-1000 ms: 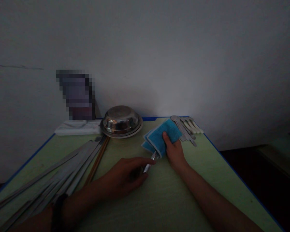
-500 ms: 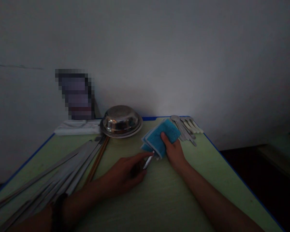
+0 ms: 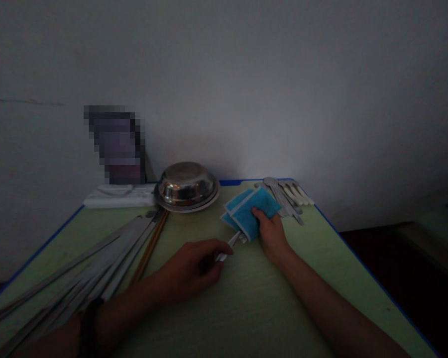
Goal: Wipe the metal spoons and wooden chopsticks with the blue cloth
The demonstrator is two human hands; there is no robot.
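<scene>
The left hand (image 3: 196, 263) pinches the near end of a slender, shiny metal utensil (image 3: 234, 240), its far end meeting the folded blue pale-edged cloth (image 3: 254, 211) that the right hand (image 3: 273, 233) grips above the pale-green tabletop (image 3: 246, 308), presumably so opposing holds steady the metal.

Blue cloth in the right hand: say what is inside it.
A shiny metal utensil, its near part held by the left hand, disappears at the lower edge of the blue cloth. The cloth covers its far end, so its kind cannot be told.

No text or numbers are legible
</scene>
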